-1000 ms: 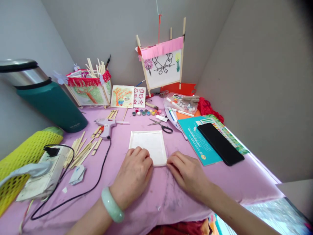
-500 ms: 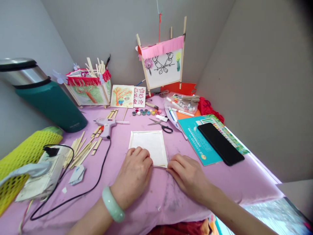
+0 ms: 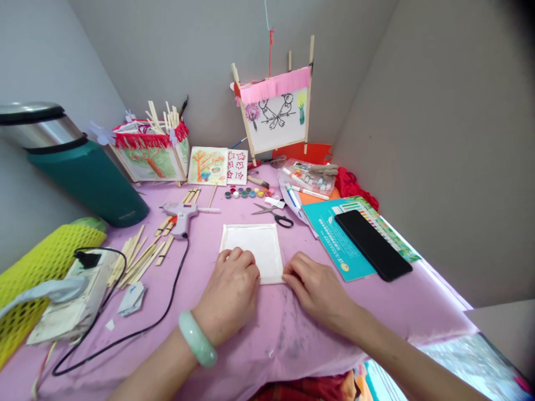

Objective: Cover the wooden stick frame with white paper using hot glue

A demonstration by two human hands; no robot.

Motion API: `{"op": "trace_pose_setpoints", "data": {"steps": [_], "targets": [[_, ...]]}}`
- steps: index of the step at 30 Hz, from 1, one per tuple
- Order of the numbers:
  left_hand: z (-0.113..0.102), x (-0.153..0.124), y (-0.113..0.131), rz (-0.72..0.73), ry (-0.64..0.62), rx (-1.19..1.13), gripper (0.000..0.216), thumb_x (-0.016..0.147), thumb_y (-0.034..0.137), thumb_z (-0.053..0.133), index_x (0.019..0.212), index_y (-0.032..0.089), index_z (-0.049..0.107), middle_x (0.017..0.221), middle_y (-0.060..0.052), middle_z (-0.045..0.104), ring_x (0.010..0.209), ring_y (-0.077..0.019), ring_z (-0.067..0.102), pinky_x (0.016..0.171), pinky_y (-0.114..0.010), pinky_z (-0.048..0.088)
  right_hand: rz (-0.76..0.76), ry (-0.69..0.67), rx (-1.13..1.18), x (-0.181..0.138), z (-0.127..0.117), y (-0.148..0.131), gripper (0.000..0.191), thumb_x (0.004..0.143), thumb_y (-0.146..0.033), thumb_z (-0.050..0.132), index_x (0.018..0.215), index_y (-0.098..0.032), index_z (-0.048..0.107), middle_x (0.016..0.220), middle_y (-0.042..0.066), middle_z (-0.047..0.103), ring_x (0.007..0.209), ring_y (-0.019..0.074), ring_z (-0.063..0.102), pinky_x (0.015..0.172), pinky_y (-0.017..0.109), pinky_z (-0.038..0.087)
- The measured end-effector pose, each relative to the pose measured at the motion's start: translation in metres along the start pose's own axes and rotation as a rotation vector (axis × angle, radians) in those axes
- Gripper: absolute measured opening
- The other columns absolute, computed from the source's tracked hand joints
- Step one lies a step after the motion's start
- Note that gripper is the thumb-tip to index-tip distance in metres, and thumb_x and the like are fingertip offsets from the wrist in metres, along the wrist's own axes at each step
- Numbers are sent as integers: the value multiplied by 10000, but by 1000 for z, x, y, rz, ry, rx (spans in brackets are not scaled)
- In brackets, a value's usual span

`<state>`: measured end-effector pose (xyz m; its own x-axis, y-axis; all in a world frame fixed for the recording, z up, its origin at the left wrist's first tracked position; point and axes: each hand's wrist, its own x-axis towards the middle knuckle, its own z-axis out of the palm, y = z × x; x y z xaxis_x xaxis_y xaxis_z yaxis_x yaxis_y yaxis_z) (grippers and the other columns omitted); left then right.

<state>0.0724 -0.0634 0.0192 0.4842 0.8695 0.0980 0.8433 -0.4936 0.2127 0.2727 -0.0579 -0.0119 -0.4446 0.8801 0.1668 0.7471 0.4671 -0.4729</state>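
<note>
A white square paper panel with a thin stick frame lies flat on the pink tablecloth. My left hand, with a pale green bangle on the wrist, rests on the panel's near left corner, fingers curled down on it. My right hand pinches the panel's near right corner, fingers pressed together at the edge. Both hands hold the panel down.
A glue gun with black cord, loose wooden sticks, scissors, paint pots, a black phone on a teal booklet, a green flask, a power strip and two paper lanterns surround the panel.
The view shifted slightly. Both hands stay at the panel's near edge; my right hand's fingers moved a little along the near right corner.
</note>
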Motion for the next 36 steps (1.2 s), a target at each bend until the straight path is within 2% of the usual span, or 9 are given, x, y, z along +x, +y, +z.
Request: {"op": "trace_pose_setpoints", "data": {"steps": [8,15,21,24,28,32,36], "targets": [[-3,7,-3,-41,-54,-65,222,858,153,448,715,165,618,850,-58,591,899,-219,501,823,-401,383,149,-48,81,13,-5,-1,107,870,-192,544,764,-191,554,805,0,602,739,141,556,667,261,359],[-7,18,-7,-74,-151,-51,197,777,174,475,677,174,645,833,-68,632,872,-230,538,798,-409,393,215,-162,50,30,-16,-6,87,757,-180,589,702,-196,523,705,-20,578,628,117,487,563,243,286],[-10,27,-12,-64,-212,-35,182,732,178,499,653,188,663,799,-73,663,844,-246,575,771,-412,405,147,-303,6,42,-23,-4,89,723,-171,581,683,-200,508,695,-24,584,608,113,466,532,249,255],[-12,30,-14,-65,-226,-32,167,730,177,518,655,189,667,789,-72,670,840,-250,593,782,-414,411,122,-285,-62,42,-27,-8,86,747,-162,583,697,-200,525,713,-13,597,610,120,490,536,257,256],[-13,33,-14,-58,-232,-25,158,737,178,533,662,189,671,805,-81,671,851,-270,600,787,-435,419,68,-147,-108,40,-31,-25,30,809,-183,596,781,-195,597,828,27,645,713,157,573,616,267,330],[-10,34,-13,-49,-229,-29,151,760,212,549,671,180,668,817,-99,665,865,-283,598,789,-438,426,15,-221,13,39,-23,-43,141,864,-124,514,887,-182,640,864,40,704,799,173,639,678,256,380],[-15,34,-22,-58,-209,-89,100,751,233,590,713,192,673,813,-68,667,848,-254,612,783,-385,441,23,-257,-80,41,-11,-45,179,839,-83,507,918,-158,650,868,67,726,804,203,666,652,263,368]]}}
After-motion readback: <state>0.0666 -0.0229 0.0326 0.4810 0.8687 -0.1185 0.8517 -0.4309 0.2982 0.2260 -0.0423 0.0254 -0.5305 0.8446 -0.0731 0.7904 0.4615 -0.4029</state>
